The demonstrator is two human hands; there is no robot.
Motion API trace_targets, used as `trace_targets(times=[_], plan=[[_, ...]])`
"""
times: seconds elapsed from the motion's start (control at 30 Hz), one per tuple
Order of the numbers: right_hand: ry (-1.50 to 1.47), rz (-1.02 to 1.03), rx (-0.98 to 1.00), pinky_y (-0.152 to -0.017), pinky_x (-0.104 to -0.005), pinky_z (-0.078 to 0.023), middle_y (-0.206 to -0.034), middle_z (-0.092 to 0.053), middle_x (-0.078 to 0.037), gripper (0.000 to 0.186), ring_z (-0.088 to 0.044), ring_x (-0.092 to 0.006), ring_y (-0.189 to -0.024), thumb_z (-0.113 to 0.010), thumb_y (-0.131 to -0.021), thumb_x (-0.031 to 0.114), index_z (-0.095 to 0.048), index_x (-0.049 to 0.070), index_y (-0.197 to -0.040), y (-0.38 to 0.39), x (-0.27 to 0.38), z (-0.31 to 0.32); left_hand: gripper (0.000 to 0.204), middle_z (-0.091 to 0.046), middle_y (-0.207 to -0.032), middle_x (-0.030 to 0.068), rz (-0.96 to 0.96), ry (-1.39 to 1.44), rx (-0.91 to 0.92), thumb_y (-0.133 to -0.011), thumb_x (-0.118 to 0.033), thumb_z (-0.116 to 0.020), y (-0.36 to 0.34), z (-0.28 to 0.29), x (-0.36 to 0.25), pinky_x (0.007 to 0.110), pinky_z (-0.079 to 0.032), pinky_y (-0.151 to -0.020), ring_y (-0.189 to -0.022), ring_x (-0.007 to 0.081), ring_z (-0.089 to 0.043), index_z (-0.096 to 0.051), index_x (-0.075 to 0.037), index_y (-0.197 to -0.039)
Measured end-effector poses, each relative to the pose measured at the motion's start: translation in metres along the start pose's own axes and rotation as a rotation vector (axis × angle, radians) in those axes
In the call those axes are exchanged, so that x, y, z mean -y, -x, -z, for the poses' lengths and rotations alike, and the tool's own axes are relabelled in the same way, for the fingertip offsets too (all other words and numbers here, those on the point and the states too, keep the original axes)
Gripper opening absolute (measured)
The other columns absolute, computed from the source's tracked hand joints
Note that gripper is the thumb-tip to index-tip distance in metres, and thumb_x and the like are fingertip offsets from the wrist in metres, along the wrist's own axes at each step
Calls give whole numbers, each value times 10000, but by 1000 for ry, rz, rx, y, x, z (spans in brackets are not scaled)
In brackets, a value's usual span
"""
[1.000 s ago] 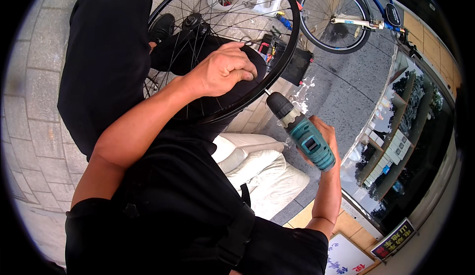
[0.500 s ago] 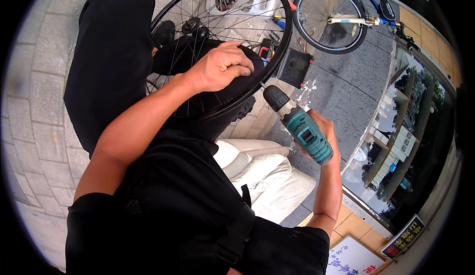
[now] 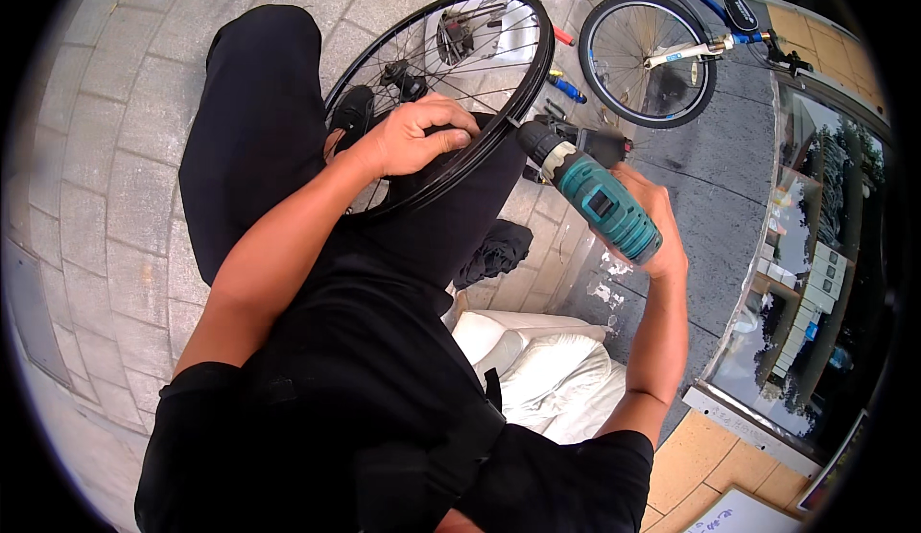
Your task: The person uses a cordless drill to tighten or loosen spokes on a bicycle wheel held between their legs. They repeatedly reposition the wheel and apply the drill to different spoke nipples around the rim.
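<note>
A black spoked bicycle wheel (image 3: pixel 545 46) leans tilted across my lap, tyreless, its hub (image 3: pixel 401 80) toward the far left. My left hand (image 3: pixel 422 136) is at the inner side of the rim, fingers curled and thumb pressed against them; whatever they pinch is hidden. My right hand (image 3: pixel 656 218) is wrapped round the handle of a teal and black cordless drill (image 3: pixel 606 199). The drill points up and left, and its bit meets or nearly meets the outer face of the rim; contact cannot be made out.
A blue bicycle's front wheel (image 3: pixel 587 48) stands far right. Beyond my wheel sits a white container (image 3: pixel 518 39) with metal parts; a blue-handled tool (image 3: pixel 568 88) lies nearby. A cream cushioned seat (image 3: pixel 566 379) is beside me, and a glass storefront (image 3: pixel 767 312) borders the right.
The view has shifted, and the wheel now shows more edge-on. The drill keeps its place at the rim, and my left hand remains at the rim's inner side.
</note>
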State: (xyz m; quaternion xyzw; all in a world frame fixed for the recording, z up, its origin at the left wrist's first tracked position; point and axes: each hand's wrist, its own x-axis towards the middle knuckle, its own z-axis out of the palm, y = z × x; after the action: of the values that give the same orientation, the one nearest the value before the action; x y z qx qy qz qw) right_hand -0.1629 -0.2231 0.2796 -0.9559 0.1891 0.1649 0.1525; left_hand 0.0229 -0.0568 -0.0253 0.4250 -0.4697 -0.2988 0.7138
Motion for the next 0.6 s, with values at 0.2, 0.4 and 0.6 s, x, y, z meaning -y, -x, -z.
trace_targets(times=[0.2, 0.4, 0.6], plan=[[1, 78, -41, -824, -436, -553, -936, -658, -179, 377, -631, -421, -834, -821, -646, 34, -651, -16, -979, -11, 3, 0, 170, -742, -1148, 111, 27, 117, -59, -979, 70, -679, -4, 0, 2, 326, -542, -994, -1094, 212, -704, -748, 19, -1127], [-30, 102, -61, -798, -430, -539, -892, -624, -165, 351, -618, -433, -815, -817, -655, 35, -634, -16, -950, -25, 13, 12, 201, -731, -1116, 119, 11, 78, -161, -973, 127, -616, -10, 6, -14, 310, -549, -939, -1045, 194, -706, -742, 48, -1108], [35, 182, -61, -815, -469, -573, -954, -757, -160, 360, -713, -431, -916, -841, -674, 138, -735, 38, -1003, -52, 34, 26, 171, -701, -1157, 59, -4, 70, -219, -1088, 48, -589, 2, 29, 0, 251, -535, -918, -1048, 117, -669, -709, 56, -1211]])
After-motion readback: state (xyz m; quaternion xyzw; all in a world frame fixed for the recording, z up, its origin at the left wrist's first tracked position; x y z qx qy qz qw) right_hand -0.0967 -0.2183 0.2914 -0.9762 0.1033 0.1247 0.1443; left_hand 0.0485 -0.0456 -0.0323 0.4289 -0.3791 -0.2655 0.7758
